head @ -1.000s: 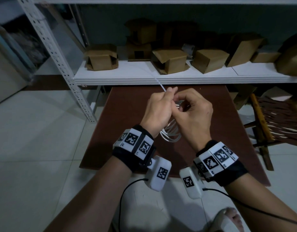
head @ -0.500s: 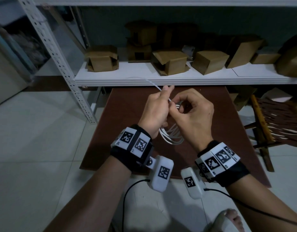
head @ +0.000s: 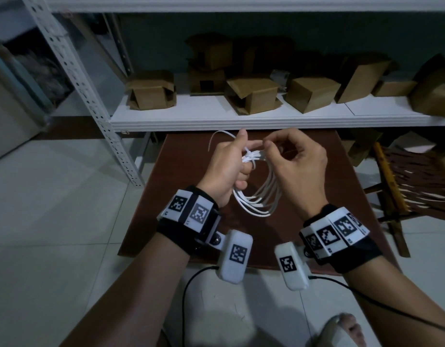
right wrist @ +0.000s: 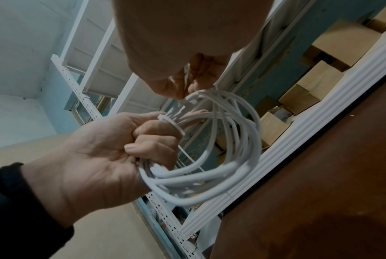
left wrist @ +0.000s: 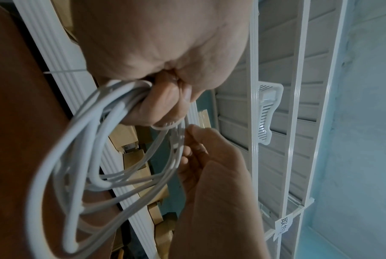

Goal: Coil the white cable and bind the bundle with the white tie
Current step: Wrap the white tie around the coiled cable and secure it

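Observation:
The white cable (head: 256, 204) hangs as a loose coil of several loops above the brown table (head: 181, 171). My left hand (head: 244, 166) grips the top of the coil with curled fingers (right wrist: 147, 140). The white tie (head: 250, 156) is looped round the gathered strands beside my left index finger (right wrist: 173, 125), and its thin tail (head: 216, 137) curves up and left. My right hand (head: 266, 146) pinches a thin strip of the tie (right wrist: 186, 78) between thumb and fingertips, just right of the bundle. In the left wrist view the coil (left wrist: 54, 166) sags below my fist.
A white shelf (head: 216, 118) just beyond the table carries several brown cardboard boxes (head: 251, 95). A perforated white upright (head: 91, 88) stands at the left. A wooden chair with woven straps (head: 416, 186) is at the right. Pale floor tiles (head: 53, 221) surround the table.
My hands have drawn apart, so the coil now shows between them. The tie's tail, which pointed up from my left fingertips, now curves round to the left.

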{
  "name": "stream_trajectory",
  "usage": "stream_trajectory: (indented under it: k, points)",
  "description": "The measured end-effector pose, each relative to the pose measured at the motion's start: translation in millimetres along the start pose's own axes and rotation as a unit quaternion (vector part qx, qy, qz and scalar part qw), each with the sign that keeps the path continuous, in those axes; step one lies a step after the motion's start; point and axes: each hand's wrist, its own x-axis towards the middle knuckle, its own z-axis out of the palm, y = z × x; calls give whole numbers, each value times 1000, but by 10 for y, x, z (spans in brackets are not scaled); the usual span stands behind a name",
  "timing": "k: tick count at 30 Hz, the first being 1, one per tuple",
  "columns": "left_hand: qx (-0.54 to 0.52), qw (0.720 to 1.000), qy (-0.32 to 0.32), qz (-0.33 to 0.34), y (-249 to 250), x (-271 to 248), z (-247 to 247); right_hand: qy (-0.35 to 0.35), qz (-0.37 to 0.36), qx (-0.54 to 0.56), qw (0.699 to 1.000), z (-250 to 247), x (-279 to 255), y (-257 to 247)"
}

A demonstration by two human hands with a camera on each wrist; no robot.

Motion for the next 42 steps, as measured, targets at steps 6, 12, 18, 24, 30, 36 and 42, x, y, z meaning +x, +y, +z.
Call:
stream_trajectory:
  k: [6,12,18,24,30,36,42]
  points:
    - [-17,1000,-10,8,22,-11,-3,-12,-18,-4,1000,24,-4,22]
    - [-16,999,-11,36,0,-22,26,-49,-88,-58,993,27,-36,20]
    - [-32,999,-9,41,-32,-28,67,-39,-89,-52,994,69,-27,85]
    - [-13,999,-6,45,-35,-53,94,-27,-90,-47,994,113,-55,93]
    - [13,999,1,52,-93,13,80,-38,-90,-59,993,100,-48,86]
    - [39,997,33,65,-86,-9,109,-6,-101,-64,993,106,-73,51]
    - [18,996,41,71,-75,-10,71,-6,-120,-63,991,95,-74,39]
